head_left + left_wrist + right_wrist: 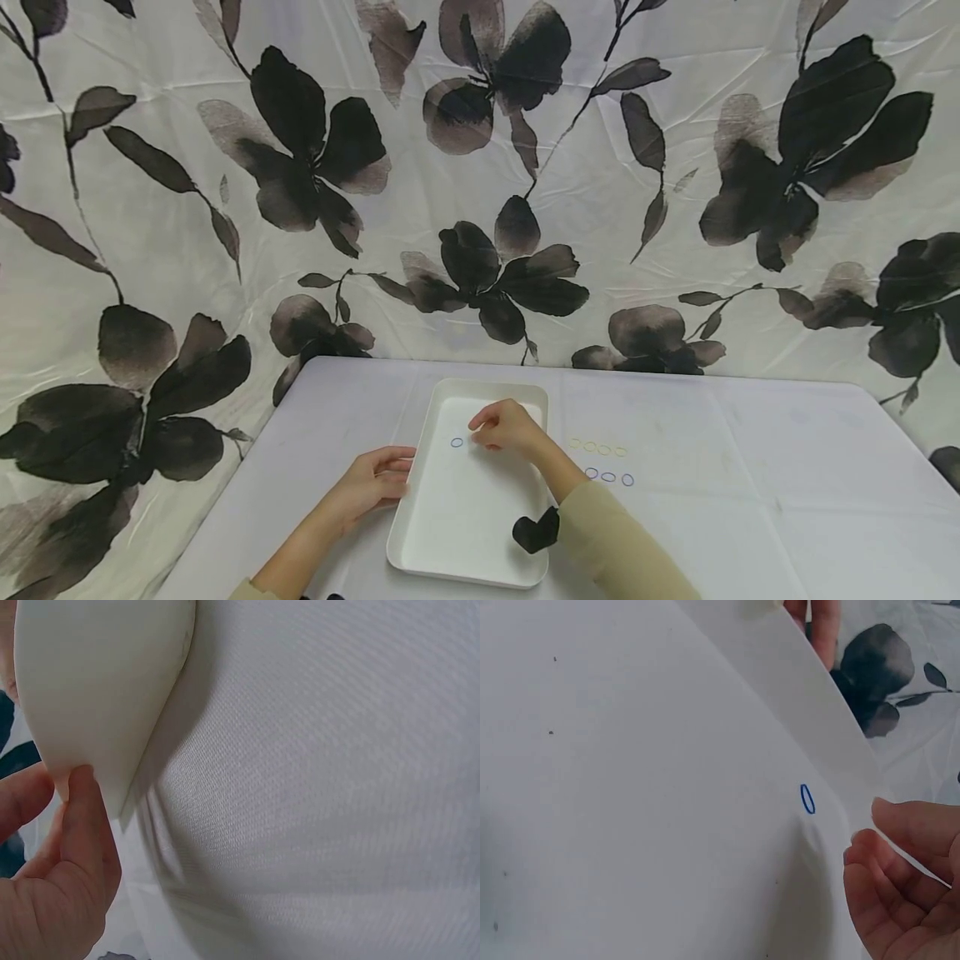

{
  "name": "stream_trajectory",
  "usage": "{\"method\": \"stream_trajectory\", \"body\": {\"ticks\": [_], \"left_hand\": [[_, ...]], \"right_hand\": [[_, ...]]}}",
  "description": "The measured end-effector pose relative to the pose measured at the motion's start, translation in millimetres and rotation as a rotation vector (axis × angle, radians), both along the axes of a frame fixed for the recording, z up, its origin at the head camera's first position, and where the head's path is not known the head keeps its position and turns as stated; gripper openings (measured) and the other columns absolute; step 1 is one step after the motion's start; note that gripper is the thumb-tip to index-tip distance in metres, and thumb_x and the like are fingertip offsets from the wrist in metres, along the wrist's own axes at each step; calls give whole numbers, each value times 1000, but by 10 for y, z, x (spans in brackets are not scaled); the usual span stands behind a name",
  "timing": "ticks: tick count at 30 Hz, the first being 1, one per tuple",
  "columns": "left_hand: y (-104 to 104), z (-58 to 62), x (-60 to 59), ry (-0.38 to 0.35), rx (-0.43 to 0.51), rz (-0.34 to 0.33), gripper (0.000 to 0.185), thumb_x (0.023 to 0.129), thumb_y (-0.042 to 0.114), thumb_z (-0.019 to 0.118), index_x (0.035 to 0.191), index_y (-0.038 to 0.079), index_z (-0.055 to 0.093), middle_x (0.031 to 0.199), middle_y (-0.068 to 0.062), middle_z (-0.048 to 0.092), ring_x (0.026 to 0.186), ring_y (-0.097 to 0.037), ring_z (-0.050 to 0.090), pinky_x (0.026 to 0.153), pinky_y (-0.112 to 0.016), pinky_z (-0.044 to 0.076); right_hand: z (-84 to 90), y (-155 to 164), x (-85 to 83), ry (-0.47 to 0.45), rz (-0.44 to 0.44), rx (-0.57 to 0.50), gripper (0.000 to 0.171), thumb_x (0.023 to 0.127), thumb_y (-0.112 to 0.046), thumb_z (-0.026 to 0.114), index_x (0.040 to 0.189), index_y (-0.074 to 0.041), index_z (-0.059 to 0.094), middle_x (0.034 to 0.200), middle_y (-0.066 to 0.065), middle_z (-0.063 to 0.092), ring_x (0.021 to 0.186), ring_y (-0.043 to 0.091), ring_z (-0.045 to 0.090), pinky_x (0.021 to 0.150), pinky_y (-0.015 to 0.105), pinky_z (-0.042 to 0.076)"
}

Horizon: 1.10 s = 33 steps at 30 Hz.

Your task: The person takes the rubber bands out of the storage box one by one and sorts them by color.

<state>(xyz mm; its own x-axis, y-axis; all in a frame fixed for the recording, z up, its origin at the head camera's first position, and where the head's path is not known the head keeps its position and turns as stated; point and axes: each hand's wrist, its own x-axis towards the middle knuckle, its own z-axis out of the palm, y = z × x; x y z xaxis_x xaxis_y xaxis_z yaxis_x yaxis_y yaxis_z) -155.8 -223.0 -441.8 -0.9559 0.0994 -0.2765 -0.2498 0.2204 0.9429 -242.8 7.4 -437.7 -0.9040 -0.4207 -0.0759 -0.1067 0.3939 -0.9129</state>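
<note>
A shallow white tray (pixel 468 533) lies on the table. My left hand (pixel 375 479) holds its left rim; in the left wrist view, fingertips (pixel 81 784) rest on the tray's outer wall, with the thumb at the edge. Inside the tray, toward the far end, lies a small blue ring (pixel 457 442), seen also as a thin blue oval (pixel 808 799) in the right wrist view. Just right of it, my right hand (pixel 510 429) hovers over the tray, fingers bent and thumb apart from them. Nothing shows between those fingertips.
On the white table (pixel 750 467), right of the tray, lie a row of pale yellow rings (pixel 603 449) and, nearer, a row of blue rings (pixel 608 477), partly behind my right forearm. A black object (pixel 536 531) sits at my right sleeve. A floral cloth (pixel 465 333) hangs behind.
</note>
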Motion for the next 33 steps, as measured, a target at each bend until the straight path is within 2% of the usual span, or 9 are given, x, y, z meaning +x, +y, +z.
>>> {"method": "stream_trajectory", "body": {"ticks": [8, 14, 20, 33], "left_hand": [[-28, -14, 14, 2, 7, -9, 56, 75, -9, 62, 129, -8, 46, 116, -20, 55, 97, -24, 60, 79, -37, 53], [-32, -11, 10, -4, 10, -21, 56, 75, -8, 61, 129, -8, 45, 115, -20, 55, 97, -23, 60, 79, -36, 53], [-23, 12, 6, 6, 25, -36, 56, 76, -9, 60, 130, -9, 44, 117, -21, 53, 100, -25, 58, 81, -36, 53], [-18, 4, 20, 28, 34, -53, 57, 76, -10, 59, 131, -11, 42, 117, -24, 52, 99, -26, 58, 80, -37, 53]], "right_hand": [[-154, -141, -11, 101, -35, 30, 14, 73, 3, 69, 87, 2, 71, 59, -2, 55, 50, 7, 47, 48, 18, 40], [-286, -270, 51, 206, -98, 105, 12, 74, -1, 67, 86, -1, 72, 66, -2, 55, 61, 9, 45, 54, 20, 40], [-322, -342, 77, 236, -156, 163, 7, 75, -5, 72, 83, -3, 72, 64, -3, 54, 60, 9, 45, 54, 21, 38], [-355, -354, 69, 299, -117, 186, 6, 78, -8, 70, 83, -5, 70, 57, -5, 46, 52, 7, 38, 50, 20, 33]]}}
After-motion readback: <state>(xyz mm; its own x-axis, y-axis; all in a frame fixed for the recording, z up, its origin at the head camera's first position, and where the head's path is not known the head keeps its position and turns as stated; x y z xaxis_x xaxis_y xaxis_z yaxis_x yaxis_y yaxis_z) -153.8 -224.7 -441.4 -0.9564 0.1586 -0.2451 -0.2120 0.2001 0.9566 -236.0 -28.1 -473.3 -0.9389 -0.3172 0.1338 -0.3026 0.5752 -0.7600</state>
